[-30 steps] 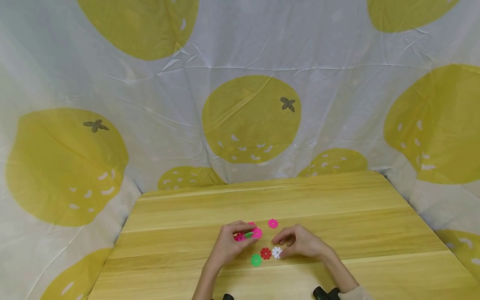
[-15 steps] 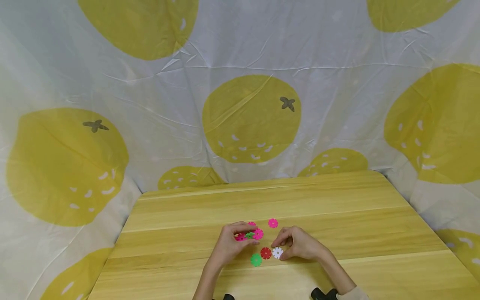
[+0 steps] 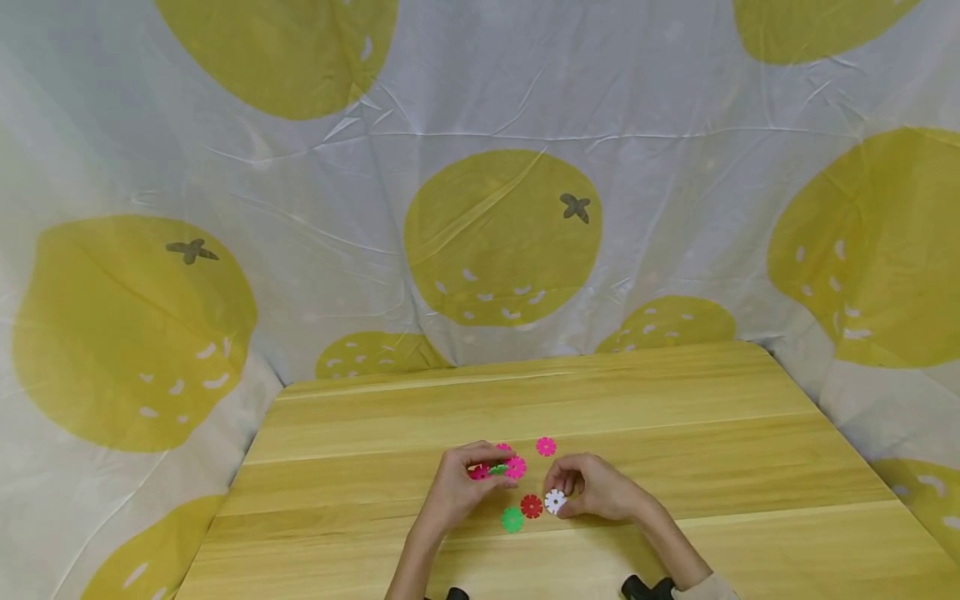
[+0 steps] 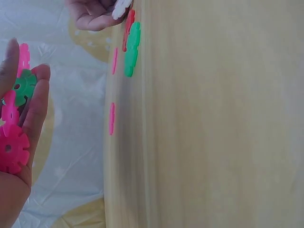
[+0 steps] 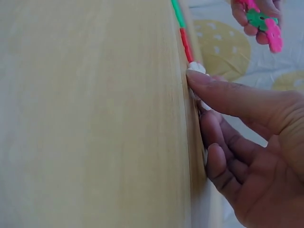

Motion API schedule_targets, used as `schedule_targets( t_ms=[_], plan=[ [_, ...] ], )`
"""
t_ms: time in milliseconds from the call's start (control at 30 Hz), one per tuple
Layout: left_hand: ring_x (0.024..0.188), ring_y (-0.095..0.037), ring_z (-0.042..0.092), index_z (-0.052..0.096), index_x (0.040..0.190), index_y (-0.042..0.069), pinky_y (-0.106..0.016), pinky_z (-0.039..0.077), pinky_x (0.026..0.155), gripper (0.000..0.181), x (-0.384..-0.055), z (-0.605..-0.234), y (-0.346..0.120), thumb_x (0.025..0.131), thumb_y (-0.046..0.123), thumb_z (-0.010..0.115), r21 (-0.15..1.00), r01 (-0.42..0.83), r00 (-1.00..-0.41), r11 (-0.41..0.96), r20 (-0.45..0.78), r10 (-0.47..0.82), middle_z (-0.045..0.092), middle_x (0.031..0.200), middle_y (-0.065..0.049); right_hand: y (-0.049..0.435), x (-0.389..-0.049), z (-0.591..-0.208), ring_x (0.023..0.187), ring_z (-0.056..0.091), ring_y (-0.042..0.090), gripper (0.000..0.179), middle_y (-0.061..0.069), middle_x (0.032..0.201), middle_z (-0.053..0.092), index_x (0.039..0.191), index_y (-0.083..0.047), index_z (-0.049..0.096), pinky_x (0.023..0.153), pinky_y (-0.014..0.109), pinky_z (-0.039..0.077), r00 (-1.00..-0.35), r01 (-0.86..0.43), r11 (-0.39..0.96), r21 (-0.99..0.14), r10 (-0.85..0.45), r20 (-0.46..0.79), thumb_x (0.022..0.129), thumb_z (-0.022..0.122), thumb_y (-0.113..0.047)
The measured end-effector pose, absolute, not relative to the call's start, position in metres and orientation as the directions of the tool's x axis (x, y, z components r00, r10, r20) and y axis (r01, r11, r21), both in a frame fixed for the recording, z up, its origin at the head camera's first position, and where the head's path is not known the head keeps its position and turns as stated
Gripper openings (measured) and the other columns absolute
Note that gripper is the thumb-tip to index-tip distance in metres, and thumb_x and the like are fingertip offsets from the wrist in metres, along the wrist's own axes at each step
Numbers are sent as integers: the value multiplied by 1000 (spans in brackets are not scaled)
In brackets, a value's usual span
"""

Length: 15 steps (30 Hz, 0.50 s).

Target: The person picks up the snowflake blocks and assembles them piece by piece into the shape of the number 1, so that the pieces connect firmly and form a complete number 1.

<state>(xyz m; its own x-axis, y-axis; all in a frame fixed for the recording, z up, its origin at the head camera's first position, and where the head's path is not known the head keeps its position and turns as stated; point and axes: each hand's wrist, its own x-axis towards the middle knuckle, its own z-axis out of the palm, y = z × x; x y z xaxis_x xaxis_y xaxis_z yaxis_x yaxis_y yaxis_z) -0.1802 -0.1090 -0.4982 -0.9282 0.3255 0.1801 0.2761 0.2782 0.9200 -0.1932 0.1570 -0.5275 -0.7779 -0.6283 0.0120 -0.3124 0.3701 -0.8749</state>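
Note:
My left hand [image 3: 459, 485] holds a chain of interlocking snowflake discs between thumb and fingers, over the table. In the left wrist view, the chain has a pink disc [image 4: 12, 149] at the near end, a green disc [image 4: 26, 85] further along and other pink ones. My right hand [image 3: 603, 492] pinches a white snowflake disc [image 3: 555, 501], which is tilted up, its lower edge close to the table. Just left of it lie a loose red disc [image 3: 532, 506] and a loose green disc [image 3: 512, 521]. The right hand's other fingers are curled.
A loose pink disc [image 3: 546, 447] lies beyond the hands. Another pink disc [image 3: 503, 448] shows partly behind the left fingers. The wooden table [image 3: 337, 517] ends at the back against a lemon-print cloth [image 3: 322, 208].
My right fingers have closed in on the white disc, which has risen and tilted slightly. The left hand stays in place, its chain turning a little. The loose discs lie as before.

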Motion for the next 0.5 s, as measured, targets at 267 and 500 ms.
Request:
schedule_targets(
  t_ms=[267,500],
  plan=[
    [99,-12,71,81,108,8,-19,59,84,25,-180,-498,-109,83,5,86,919,284,-929,273,194,314,78,106,-8,158,-195,-529,76,60,2,20,3,86,69,108,-9,76,69,20,54,-815,-353,397,-847,-575,71,90,78,-3],
    [98,-13,71,82,107,11,-19,60,82,27,-180,-498,-109,80,10,89,918,281,-933,278,194,304,78,104,-6,158,-194,-526,79,70,10,21,8,94,72,115,-5,75,69,21,56,-851,-295,360,-885,-519,73,93,73,-4]
  ],
)
